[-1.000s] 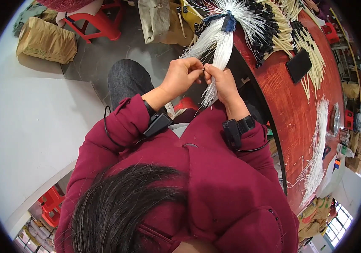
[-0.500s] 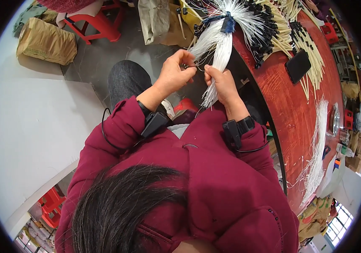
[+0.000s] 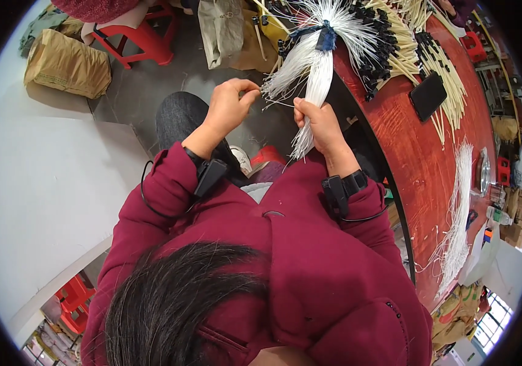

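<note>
My right hand (image 3: 319, 122) is wrapped round a hanging bundle of thin white cords (image 3: 319, 76), whose loose ends stick out below the fist. A dark blue tie (image 3: 327, 38) binds the bundle higher up, at the table's edge. Left of it, a looser lock of white cords (image 3: 288, 76) fans out toward my left hand (image 3: 230, 104). That hand is closed, thumb and forefinger brought together just beside the lock's ends. Whatever may be between those fingertips is too small to make out.
On the red table (image 3: 407, 177) to the right lie pale sticks with black ends (image 3: 447, 73), a black phone (image 3: 428, 96) and another heap of white cords (image 3: 458, 226). A red stool (image 3: 145, 43) and a brown paper sack (image 3: 68, 64) stand at the far left.
My left hand has moved left, away from my right hand and the bundle. The right hand keeps its grip in nearly the same place.
</note>
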`<state>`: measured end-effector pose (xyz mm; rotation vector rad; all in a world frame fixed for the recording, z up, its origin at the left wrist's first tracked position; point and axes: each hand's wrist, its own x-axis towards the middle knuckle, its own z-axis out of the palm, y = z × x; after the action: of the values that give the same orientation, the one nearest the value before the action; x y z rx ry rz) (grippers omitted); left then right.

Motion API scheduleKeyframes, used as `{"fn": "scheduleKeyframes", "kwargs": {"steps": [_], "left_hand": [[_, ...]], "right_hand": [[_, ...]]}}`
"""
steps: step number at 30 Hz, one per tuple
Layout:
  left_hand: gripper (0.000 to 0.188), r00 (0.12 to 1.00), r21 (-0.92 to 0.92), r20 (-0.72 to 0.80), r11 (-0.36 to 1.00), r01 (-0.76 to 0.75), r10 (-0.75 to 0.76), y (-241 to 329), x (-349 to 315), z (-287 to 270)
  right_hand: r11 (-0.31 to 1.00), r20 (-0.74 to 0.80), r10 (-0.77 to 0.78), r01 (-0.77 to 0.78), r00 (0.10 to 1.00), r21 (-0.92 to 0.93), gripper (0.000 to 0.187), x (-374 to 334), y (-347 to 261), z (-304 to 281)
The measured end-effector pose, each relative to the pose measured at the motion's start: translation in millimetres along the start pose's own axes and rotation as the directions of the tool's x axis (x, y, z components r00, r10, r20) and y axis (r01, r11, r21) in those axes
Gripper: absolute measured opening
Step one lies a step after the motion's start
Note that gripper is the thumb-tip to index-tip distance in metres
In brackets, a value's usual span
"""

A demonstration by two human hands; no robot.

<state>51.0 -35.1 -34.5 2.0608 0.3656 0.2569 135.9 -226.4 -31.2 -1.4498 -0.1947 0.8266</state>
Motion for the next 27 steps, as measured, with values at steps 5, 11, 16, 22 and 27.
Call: {"fn": "scheduleKeyframes", "kwargs": {"steps": [5,11,16,22,27], "left_hand": [[0.016,0.921,0.136,0.037,0.912,-0.388,0.387,16,-4,3],[0.014,0.906,0.213,0.131,0.881,-0.422,0.402,5,-1,15],[0.009,0.869,-0.162,0.443,0.934,0.319,-0.22,20,-7,4],[0.016,0.8,-0.761,0.554,0.249,0.599,-0.23,41,-8,13],[0.013,0.906,-0.766,0.382,0.486,0.42,-0.182,44,-2,44]], "right_hand": [[1.0,0.0,0.007,-0.007,1.0,0.016,0.029,3,0,-2],[1.0,-0.029,0.003,-0.002,1.0,0.029,0.027,4,0,-8],[0.999,-0.039,0.024,-0.025,0.999,-0.025,0.031,3,3,-5],[0.999,-0.019,-0.011,0.01,1.0,-0.031,0.032,-3,0,3],[0.997,-0.093,0.025,-0.019,0.995,0.07,0.031,-3,-2,6]]}}
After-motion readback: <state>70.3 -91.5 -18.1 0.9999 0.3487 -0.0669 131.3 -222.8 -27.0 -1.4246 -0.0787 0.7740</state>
